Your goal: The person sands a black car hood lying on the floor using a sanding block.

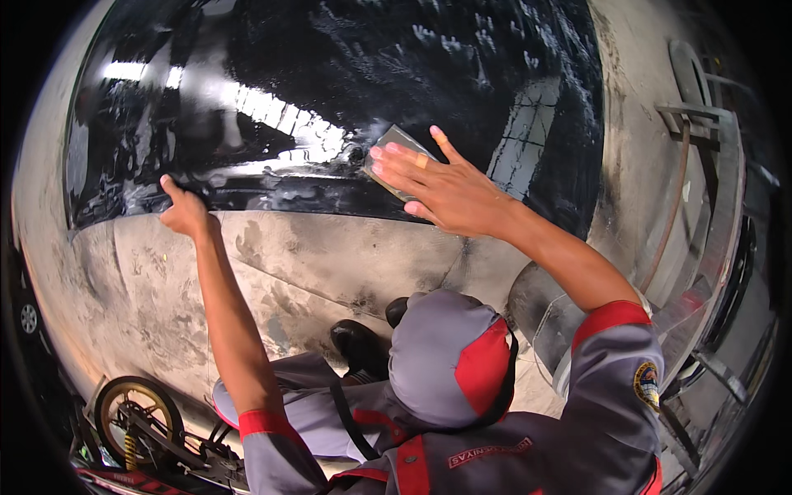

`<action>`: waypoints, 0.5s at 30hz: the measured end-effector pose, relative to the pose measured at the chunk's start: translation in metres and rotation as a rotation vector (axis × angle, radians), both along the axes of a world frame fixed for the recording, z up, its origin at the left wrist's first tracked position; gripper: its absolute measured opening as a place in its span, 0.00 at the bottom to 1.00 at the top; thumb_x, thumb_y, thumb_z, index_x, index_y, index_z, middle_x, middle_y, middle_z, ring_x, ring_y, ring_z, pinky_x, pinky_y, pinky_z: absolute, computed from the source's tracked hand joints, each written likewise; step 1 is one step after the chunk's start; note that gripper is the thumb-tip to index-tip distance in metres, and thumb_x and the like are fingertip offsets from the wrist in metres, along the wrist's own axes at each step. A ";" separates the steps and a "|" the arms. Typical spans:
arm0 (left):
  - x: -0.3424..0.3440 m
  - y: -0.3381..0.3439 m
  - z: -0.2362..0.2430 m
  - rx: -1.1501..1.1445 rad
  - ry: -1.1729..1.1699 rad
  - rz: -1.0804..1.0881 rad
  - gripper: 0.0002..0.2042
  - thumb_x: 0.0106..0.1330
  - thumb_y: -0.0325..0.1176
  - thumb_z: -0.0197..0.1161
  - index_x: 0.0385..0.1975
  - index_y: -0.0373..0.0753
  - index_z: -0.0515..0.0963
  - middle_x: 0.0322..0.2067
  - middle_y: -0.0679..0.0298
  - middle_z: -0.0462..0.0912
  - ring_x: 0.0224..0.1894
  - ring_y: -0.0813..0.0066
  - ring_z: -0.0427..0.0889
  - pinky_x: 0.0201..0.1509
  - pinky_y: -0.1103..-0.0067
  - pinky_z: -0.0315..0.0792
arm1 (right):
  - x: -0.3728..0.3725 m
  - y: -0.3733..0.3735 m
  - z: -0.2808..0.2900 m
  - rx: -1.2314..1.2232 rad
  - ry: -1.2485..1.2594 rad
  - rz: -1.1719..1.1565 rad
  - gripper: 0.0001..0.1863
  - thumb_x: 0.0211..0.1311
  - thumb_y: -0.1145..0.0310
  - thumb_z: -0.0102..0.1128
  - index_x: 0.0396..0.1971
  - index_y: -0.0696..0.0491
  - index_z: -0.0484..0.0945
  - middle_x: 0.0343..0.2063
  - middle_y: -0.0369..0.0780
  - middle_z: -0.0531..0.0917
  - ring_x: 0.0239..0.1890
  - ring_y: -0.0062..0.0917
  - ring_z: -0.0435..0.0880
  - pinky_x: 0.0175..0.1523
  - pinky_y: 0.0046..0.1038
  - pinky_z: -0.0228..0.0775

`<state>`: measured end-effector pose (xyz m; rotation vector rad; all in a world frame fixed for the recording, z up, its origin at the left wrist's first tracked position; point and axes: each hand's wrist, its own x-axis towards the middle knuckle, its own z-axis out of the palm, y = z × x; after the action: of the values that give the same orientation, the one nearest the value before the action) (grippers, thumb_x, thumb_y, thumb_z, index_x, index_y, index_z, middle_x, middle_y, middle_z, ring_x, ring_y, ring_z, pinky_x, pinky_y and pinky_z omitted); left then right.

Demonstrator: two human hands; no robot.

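A large glossy black car panel [355,74], wet and streaked with whitish residue, fills the upper half of the head view. My right hand [450,190] lies across a thin grey rectangular sandpaper sheet [398,139], holding it against the panel near its front edge. Its fingers stretch over the sheet, with the little finger apart and the thumb at the near side. Farther left, my left hand [188,213] is closed at the panel's near edge. That thumb points onto the black surface, while the other fingers are curled and mostly hidden.
Below the panel is stained concrete floor [272,264]. A metal frame [726,214] stands at the right, near a round dark-topped object [532,297]. A motorcycle wheel [139,417] is at the lower left. My shoe [360,346] is close under the panel.
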<state>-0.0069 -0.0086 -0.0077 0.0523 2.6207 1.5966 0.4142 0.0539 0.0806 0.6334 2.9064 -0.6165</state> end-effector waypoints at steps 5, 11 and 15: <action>0.001 -0.002 0.002 0.038 0.029 0.019 0.34 0.65 0.53 0.66 0.23 0.15 0.77 0.25 0.52 0.83 0.26 0.69 0.76 0.36 0.68 0.75 | 0.116 -0.028 0.012 -0.104 -0.292 -0.085 0.34 0.75 0.57 0.44 0.77 0.44 0.47 0.78 0.33 0.48 0.80 0.24 0.41 0.78 0.55 0.20; 0.005 -0.004 -0.001 -0.022 0.000 -0.005 0.35 0.65 0.53 0.66 0.24 0.14 0.77 0.26 0.50 0.83 0.27 0.67 0.77 0.37 0.66 0.75 | 0.013 -0.013 -0.005 -0.063 0.025 -0.061 0.36 0.73 0.57 0.51 0.76 0.45 0.51 0.77 0.33 0.50 0.79 0.24 0.45 0.78 0.56 0.22; -0.008 -0.014 0.001 0.000 0.051 -0.008 0.34 0.66 0.53 0.65 0.24 0.14 0.77 0.27 0.49 0.82 0.27 0.66 0.77 0.35 0.66 0.75 | 0.123 -0.039 0.013 -0.050 -0.242 -0.074 0.35 0.74 0.55 0.45 0.77 0.44 0.48 0.78 0.33 0.48 0.79 0.23 0.42 0.78 0.55 0.20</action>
<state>-0.0150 -0.0228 -0.0067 0.1056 2.6543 1.6144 0.5370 0.0144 0.0935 0.7549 2.6461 -0.5747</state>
